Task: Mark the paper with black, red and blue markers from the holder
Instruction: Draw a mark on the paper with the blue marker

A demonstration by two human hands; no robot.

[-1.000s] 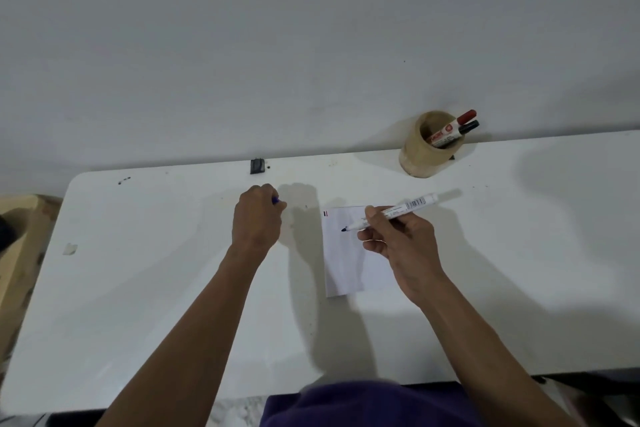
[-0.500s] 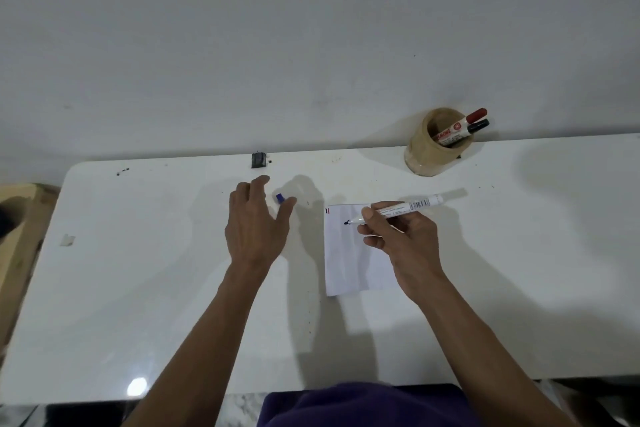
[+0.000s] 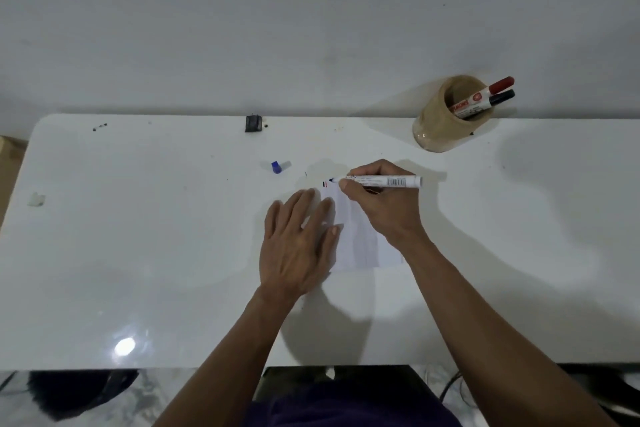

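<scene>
A glossy white tabletop (image 3: pixel 138 253) with rounded corners is seen from above, a ceiling light mirrored in its sheen. A small rectangular sheet of white paper (image 3: pixel 360 239) is pinned flat under the left hand (image 3: pixel 298 246), whose fingers are spread wide and hold nothing. A slim white-barrelled marker (image 3: pixel 381 181), printed with a barcode, is pinched in the grip of the right hand (image 3: pixel 381 208), its tip set at the paper's far left corner beside short black and red strokes (image 3: pixel 325 184); whether the tip touches cannot be told. A small blue cap (image 3: pixel 276 167) lies apart on the tabletop. At the far edge, a rounded tan holder (image 3: pixel 436 128), matte and mottled, contains a red-capped marker (image 3: pixel 485 95) and a black-capped marker (image 3: pixel 498 100), both leaning right.
</scene>
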